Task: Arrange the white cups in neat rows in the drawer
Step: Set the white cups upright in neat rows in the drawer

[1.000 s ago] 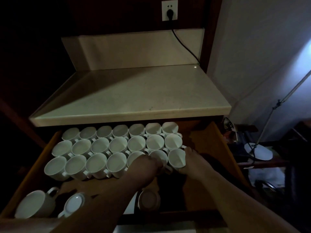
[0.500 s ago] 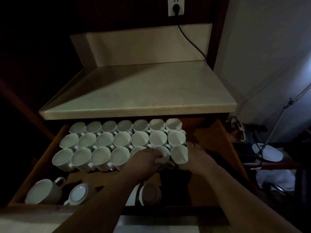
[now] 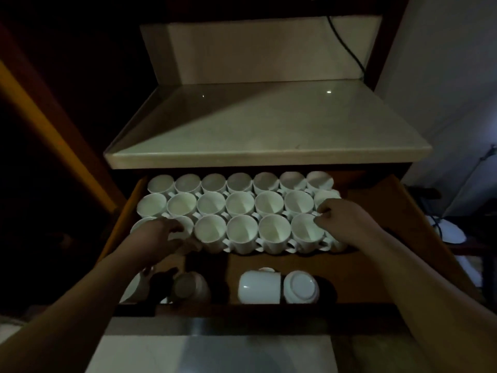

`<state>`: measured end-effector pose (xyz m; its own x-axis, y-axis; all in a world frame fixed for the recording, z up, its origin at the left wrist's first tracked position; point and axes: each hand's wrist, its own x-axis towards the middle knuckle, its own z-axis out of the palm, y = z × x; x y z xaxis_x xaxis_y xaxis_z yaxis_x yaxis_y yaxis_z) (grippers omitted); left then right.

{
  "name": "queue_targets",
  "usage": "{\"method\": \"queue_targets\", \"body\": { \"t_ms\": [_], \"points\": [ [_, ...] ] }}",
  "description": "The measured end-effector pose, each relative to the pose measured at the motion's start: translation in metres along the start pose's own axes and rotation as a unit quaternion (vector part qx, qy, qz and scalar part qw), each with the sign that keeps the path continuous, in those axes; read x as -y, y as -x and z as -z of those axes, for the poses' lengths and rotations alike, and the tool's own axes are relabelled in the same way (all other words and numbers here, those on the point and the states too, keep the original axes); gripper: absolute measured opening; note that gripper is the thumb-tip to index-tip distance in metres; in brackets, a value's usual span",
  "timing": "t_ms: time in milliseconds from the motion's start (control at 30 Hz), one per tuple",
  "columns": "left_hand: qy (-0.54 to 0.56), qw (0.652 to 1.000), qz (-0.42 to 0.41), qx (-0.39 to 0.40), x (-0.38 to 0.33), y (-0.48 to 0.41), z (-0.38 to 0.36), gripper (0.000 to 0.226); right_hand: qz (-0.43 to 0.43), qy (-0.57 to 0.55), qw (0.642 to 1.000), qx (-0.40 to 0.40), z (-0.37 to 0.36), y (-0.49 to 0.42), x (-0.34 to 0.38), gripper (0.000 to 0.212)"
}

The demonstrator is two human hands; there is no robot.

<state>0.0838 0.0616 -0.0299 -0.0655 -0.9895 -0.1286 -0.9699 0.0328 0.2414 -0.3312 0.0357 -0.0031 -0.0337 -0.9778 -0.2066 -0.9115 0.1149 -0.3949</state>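
Nearest me, along the front of the open drawer point(image 3: 403, 238), loose cups lay out of order: a sideways cup point(image 3: 259, 288), an upturned cup point(image 3: 300, 286) touching it on the right, and a shadowed cup point(image 3: 189, 289) further left, beside my left forearm; beyond a bare strip of wood stood the front row point(image 3: 242, 232), upright, rims touching; my left hand point(image 3: 158, 236) was at that row's left end, fingers curled round the gripped cup point(image 3: 187, 226); my right hand point(image 3: 341, 216) was at the right end, fingers bent with their tips on the rim of the end cup point(image 3: 306, 232); whether they pinched it or only touched it I could not tell; behind came the middle row point(image 3: 239, 204), then the back row point(image 3: 239, 183) partly under the edge of the pale counter point(image 3: 269, 130); a dark cable point(image 3: 347, 47) ran down the wall at the counter's far right.
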Motion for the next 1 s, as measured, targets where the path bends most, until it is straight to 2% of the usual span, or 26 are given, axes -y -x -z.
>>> {"method": "queue_targets", "body": {
  "t_ms": [100,167,333,433,567,733,867,1000],
  "points": [
    [-0.011,0.999,-0.037,0.033,0.029,-0.001,0.002,0.054,0.010,0.000,1.000,0.020,-0.027,0.001,0.044,0.034],
    [-0.003,0.997,-0.078,0.026,0.036,-0.003,0.001,0.047,0.004,0.012,1.000,0.026,-0.037,0.001,0.062,0.030],
    [-0.017,0.984,-0.179,-0.013,0.026,-0.012,-0.006,0.045,-0.082,0.027,0.996,-0.017,-0.036,0.006,0.061,0.024],
    [0.012,0.972,-0.234,-0.005,-0.017,-0.021,-0.011,0.054,-0.127,0.021,0.990,-0.054,-0.018,0.017,0.037,0.017],
    [0.039,0.947,-0.319,0.009,-0.109,-0.029,-0.030,0.050,-0.215,-0.028,0.971,-0.102,-0.001,0.031,-0.004,0.035],
    [-0.035,0.917,-0.396,-0.025,-0.191,-0.040,-0.073,0.034,-0.219,-0.131,0.967,-0.012,-0.011,0.024,-0.044,0.040],
    [-0.119,0.913,-0.388,-0.048,-0.223,-0.044,-0.081,0.026,-0.203,-0.176,0.963,-0.009,-0.018,0.015,-0.061,0.029],
    [-0.212,0.912,-0.350,-0.033,-0.239,-0.044,-0.075,0.024,-0.183,-0.152,0.971,0.001,-0.021,0.005,-0.073,0.027]
  ]
}}
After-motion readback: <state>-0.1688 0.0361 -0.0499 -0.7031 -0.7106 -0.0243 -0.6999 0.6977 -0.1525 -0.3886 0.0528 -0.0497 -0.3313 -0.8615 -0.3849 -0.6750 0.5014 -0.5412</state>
